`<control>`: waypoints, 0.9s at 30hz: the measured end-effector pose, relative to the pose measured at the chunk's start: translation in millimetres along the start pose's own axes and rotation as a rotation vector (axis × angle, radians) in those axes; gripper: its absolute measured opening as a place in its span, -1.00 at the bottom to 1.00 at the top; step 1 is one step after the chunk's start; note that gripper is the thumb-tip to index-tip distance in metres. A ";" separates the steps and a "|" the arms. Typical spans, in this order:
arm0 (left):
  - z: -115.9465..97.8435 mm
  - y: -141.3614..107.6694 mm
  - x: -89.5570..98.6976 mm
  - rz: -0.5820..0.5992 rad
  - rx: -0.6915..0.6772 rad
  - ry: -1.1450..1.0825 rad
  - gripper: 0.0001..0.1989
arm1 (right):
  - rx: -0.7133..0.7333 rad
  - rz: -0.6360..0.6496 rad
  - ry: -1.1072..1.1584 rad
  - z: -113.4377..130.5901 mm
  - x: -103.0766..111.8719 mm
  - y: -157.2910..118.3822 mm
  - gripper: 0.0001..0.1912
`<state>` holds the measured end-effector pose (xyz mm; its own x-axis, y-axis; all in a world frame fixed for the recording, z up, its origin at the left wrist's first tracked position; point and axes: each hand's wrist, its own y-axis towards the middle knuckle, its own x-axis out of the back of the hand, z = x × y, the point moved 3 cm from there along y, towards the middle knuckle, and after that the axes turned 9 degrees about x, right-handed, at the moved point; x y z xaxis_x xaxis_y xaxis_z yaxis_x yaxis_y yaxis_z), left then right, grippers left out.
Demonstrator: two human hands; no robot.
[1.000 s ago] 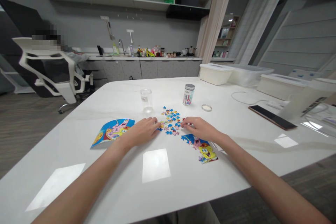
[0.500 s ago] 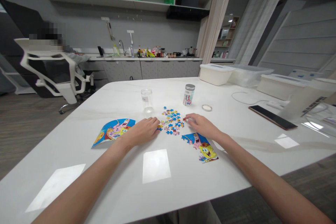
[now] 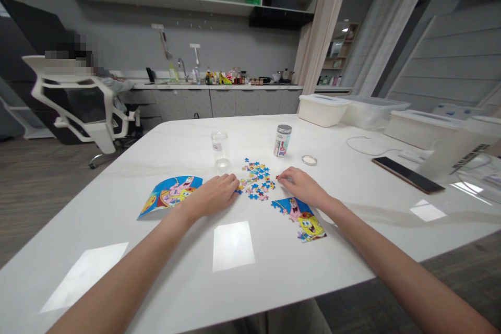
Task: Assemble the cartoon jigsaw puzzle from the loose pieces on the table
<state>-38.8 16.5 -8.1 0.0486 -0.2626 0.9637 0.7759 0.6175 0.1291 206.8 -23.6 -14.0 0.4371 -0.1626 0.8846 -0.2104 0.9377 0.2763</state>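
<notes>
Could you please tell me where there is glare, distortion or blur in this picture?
Head view: sharp-edged glare patches on the glossy table; head view: the wide lens seems to stretch the forearms toward the lower corners; head view: the puzzle pieces look small, their details soft.

Both forearms (image 3: 156, 255) are bare, and the visible lower clothing (image 3: 300, 318) is greyish.

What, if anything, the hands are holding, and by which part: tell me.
The right hand pinches a small reddish puzzle piece, seemingly by an edge. Whether the left hand, beside the loose pieces, holds anything cannot be told.
</notes>
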 end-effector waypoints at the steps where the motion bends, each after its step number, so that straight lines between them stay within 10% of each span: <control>1: -0.3 0.1 0.9 0.006 0.002 0.002 -0.85 | 0.013 -0.003 0.009 0.5 -0.9 -0.1 -0.76; 27: -2.0 0.2 1.5 -0.034 -0.032 -0.108 -0.82 | -0.031 -0.031 0.003 -1.6 -0.9 0.4 -0.75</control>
<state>-37.2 14.7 -7.1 -0.0450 -0.2001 0.9787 0.7958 0.5851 0.1562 207.7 -22.7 -15.2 0.4452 -0.1908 0.8749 -0.1700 0.9413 0.2918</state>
